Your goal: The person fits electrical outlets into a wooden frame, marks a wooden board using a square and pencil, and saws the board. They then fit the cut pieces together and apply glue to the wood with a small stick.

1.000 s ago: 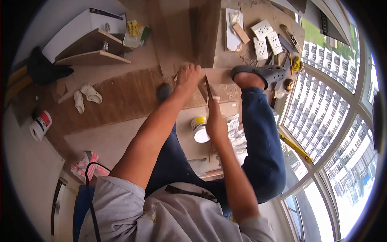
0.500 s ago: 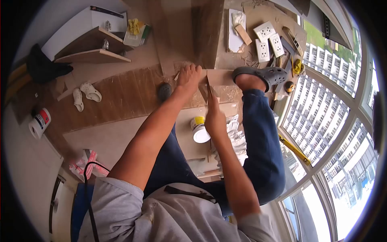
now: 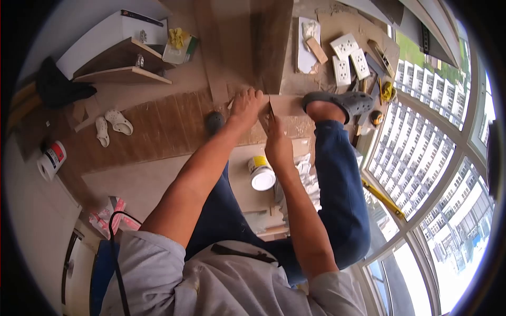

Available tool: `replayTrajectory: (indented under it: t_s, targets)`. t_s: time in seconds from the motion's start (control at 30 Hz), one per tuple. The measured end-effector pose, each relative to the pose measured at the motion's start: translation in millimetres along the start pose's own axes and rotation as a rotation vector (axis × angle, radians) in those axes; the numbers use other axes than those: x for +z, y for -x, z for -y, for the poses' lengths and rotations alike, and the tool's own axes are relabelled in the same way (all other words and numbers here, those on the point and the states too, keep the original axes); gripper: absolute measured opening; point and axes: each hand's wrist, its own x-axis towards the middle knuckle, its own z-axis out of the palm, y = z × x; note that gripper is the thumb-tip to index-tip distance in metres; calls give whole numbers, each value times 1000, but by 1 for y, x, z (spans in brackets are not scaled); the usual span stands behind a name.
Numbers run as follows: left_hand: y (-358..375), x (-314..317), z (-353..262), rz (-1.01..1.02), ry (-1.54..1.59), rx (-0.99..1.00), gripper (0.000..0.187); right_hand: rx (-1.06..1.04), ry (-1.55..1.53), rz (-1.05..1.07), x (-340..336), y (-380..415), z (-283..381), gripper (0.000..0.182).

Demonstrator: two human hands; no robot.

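A thin wooden board [image 3: 289, 105] lies crosswise ahead of me, with my right foot in a grey clog [image 3: 340, 101] on its right part. My left hand [image 3: 246, 109] presses on the board's left part, its fingers together and curled over the far edge. Just right of it, my right hand [image 3: 278, 147] is closed round the handle of a narrow dark-bladed tool [image 3: 271, 109], which looks like a saw. Its blade meets the board between my left hand and the clog. The handle is mostly hidden in my fist.
Below the board stands a white tub [image 3: 262, 174]. White outlet plates [image 3: 344, 46], a wood block [image 3: 317, 50] and several tools lie at the upper right, near the window. White clogs [image 3: 119, 122] and a shelf unit [image 3: 124, 58] are on the left.
My right hand has moved forward with the tool, closer to the board. My left hand and right foot keep their places on the board, while the view has shifted slightly.
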Motion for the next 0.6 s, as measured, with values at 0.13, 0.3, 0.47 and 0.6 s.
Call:
replayTrajectory:
  t_s: [0.13,0.3,0.47,0.6]
  targets:
    - [6,-8,0,46,2,16,39,-3,55,129,-15,-23,12,59]
    - [1,-7,1,32,-25,18,40,334,79,248,-87,98,63,58]
    - [6,2,-2,-2,-27,24,40,141,103,141,-5,6,1,53]
    - [1,5,2,-17,-1,28,38,58,80,63,-8,-15,12,43]
